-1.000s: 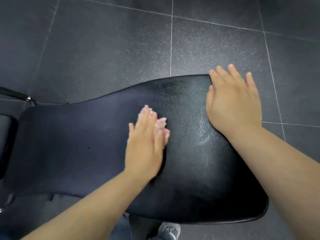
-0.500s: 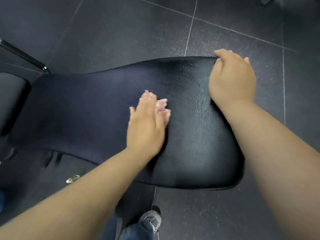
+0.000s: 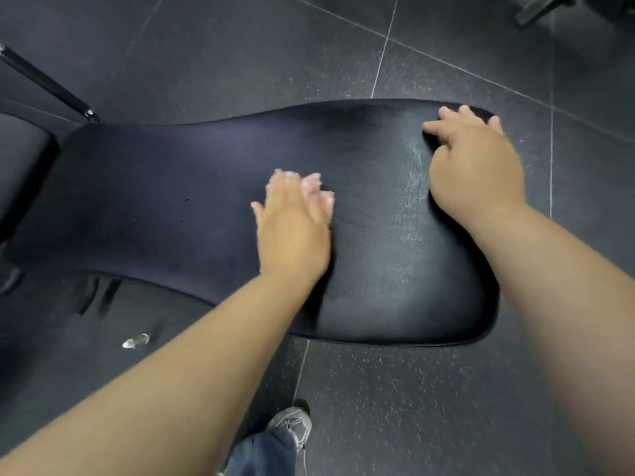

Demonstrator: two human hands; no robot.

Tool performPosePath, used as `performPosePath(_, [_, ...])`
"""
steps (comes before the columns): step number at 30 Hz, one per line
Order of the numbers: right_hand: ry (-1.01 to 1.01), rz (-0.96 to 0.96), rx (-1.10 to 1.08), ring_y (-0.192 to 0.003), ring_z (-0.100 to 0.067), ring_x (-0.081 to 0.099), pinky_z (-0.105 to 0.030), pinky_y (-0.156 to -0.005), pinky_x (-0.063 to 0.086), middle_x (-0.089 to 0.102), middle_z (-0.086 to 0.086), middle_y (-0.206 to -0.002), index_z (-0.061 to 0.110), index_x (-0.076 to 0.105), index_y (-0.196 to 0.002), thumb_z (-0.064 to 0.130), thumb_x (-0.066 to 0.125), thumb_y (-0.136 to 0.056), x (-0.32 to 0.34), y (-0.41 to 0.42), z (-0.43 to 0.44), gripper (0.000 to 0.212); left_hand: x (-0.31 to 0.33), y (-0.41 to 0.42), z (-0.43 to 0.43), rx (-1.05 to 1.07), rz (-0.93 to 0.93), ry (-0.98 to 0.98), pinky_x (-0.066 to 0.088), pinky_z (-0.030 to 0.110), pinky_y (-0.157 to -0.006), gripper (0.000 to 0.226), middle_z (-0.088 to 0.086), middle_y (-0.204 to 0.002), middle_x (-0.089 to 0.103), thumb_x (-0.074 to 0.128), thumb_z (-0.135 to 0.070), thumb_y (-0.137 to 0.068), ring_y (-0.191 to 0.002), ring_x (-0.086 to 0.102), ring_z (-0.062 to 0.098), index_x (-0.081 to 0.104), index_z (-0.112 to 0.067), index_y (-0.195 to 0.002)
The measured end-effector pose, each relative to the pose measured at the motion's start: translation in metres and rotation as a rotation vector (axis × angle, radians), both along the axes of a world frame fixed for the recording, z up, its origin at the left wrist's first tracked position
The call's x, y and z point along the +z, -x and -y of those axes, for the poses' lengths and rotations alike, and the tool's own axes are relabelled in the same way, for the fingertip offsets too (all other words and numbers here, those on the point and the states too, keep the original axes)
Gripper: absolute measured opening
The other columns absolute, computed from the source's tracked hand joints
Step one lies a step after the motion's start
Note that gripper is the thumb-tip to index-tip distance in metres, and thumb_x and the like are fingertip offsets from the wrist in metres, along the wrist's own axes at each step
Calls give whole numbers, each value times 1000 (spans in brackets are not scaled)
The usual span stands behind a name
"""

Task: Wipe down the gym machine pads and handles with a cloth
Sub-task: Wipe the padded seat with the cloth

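A long black padded bench (image 3: 154, 201) stretches across the view over a dark tiled floor. My left hand (image 3: 292, 228) lies flat on its middle with straight fingers, pressing a small whitish cloth (image 3: 314, 187) against the pad. Only bits of the cloth show past the fingertips. My right hand (image 3: 477, 170) rests on the far right corner of the pad, thumb spread to the left and fingertips at the far edge. The pad surface between my hands looks shiny and creased.
A second black pad (image 3: 20, 159) adjoins the bench at the left, with a slanted metal bar (image 3: 48, 84) behind it. A small metal fitting (image 3: 135, 340) lies on the floor below the bench. My shoe (image 3: 292, 427) stands at the bottom middle.
My right hand went from lying flat on the pad to its far right corner, fingers at the edge. My left hand kept the cloth pressed near the middle. The view shifted.
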State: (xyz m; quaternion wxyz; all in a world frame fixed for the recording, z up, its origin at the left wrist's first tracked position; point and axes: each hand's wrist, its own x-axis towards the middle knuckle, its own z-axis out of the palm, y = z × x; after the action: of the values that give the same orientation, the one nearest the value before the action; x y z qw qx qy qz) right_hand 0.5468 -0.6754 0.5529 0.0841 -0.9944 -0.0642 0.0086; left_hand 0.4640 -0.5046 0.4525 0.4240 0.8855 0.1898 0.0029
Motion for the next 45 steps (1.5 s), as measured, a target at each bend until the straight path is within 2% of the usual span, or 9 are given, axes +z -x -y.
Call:
performPosePath(6, [-153, 25, -149, -146, -19, 34, -24, -122, 8, 50, -7, -149, 9, 68, -124, -5, 36, -93, 5, 19, -4, 47, 19, 81, 7, -762, 322, -134, 20, 45, -117, 59, 9, -160, 30, 16, -42, -106, -148, 27, 23, 45, -8, -145])
performPosePath(10, [-252, 34, -196, -142, -17, 40, -20, -120, 13, 55, -9, -144, 8, 70, -120, -6, 37, -91, 4, 42, -7, 47, -27, 61, -76, -550, 115, -153, 17, 53, -120, 65, 3, -164, 19, 18, -47, -100, -150, 18, 23, 35, -10, -151])
performPosePath(15, [-717, 132, -491, -131, -2, 49, -11, -110, 33, 62, 2, -135, 23, 72, -109, -8, 37, -88, 10, 72, 5, 51, 14, 43, -5, -168, -30, -38, 14, 52, -120, 75, 12, -158, 25, 11, -48, -91, -147, 19, 27, 36, -5, -147])
performPosePath(22, [-1261, 65, -696, -110, 1, 64, -15, -90, 51, 68, 10, -117, 17, 66, -123, -8, 38, -96, 10, 99, 25, 46, 64, 62, 83, -759, 344, -116, 6, 41, -122, 62, 11, -163, 18, 23, -39, -101, -151, 13, 25, 26, -9, -154])
performPosePath(25, [-1326, 34, -681, -120, -9, 62, -28, -104, 49, 66, 0, -130, 13, 64, -129, -3, 41, -98, 4, 105, 27, 42, 27, 80, 25, -1036, 531, -207, 18, 43, -120, 60, 12, -160, 27, 34, -39, -100, -149, 24, 25, 36, -4, -149])
performPosePath(32, [-1406, 13, -658, -106, -2, 65, -16, -86, 54, 64, 1, -131, 8, 59, -135, -10, 34, -95, 4, 109, 24, 51, 38, 61, 35, -357, 56, -79, 10, 49, -121, 54, 8, -158, 26, 21, -36, -98, -149, 14, 23, 37, -11, -143])
performPosePath(37, [-1687, -153, -627, -110, -15, 68, -29, -94, 55, 67, -6, -126, 10, 63, -127, -4, 32, -97, 2, 120, 48, 45, 64, 55, 106, -492, 266, -154, 8, 43, -123, 52, 8, -160, 26, 32, -31, -102, -150, 16, 23, 35, -10, -149])
performPosePath(42, [-1441, -18, -616, -116, -7, 62, -28, -103, 49, 64, 0, -132, 11, 63, -131, -7, 35, -91, -7, 122, 40, 52, 35, 79, 42, -973, 571, -254, 17, 40, -120, 61, 11, -161, 26, 38, -37, -99, -149, 23, 25, 36, -2, -149])
performPosePath(45, [-1126, 69, -569, -105, 14, 55, -10, -95, 42, 56, 10, -141, 21, 56, -140, 2, 34, -97, -13, 132, 27, 52, 8, 91, -12, -829, 415, -194, 9, 36, -122, 58, 3, -162, 23, 32, -38, -100, -150, 20, 19, 32, -13, -152])
